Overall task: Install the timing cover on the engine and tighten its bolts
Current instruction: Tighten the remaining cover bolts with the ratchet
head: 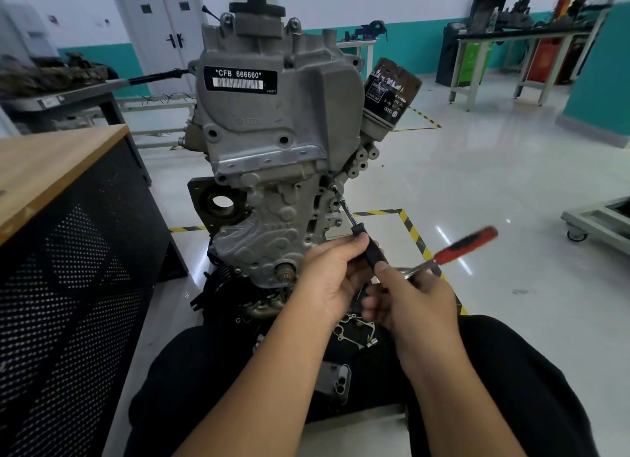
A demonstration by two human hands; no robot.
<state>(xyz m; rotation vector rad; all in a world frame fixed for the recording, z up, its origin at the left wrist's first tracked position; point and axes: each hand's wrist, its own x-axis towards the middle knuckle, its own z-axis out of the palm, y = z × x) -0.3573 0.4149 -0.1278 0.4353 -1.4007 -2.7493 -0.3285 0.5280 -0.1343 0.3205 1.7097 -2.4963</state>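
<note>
A grey cast-aluminium engine [272,156] stands upright on the glossy pale floor, directly in front of a seated person whose black-trousered legs fill the bottom of the view. The ribbed grey timing cover [269,231] sits against the lower face of the engine, below a smoother upper housing carrying a black label with white lettering [240,79].

Both bare forearms reach up from the lower edge and meet just below and to the right of the cover. The left hand [332,279] is turned palm toward the person, its fingers and thumb curled round the black handle of a long, thin extension driver [354,228]. The steel shaft of that driver slants up and to the left, and its tip meets a small bolt [333,186] at the right edge of the engine, just above the timing cover.

The right hand [409,299] sits just beside the left, knuckles upward, fingers curled round the metal neck of a ratchet with a red-and-black grip [463,247]. The grip juts out to the right, blurred. Whether the ratchet head is joined to the driver's end cannot be told, as the hands hide it.

A black cylindrical oil filter [392,88] is mounted at the engine's upper right. A wood-topped cabinet with perforated black sides [61,218] stands on the left. A grey phone [332,381] rests on the person's lap.
</note>
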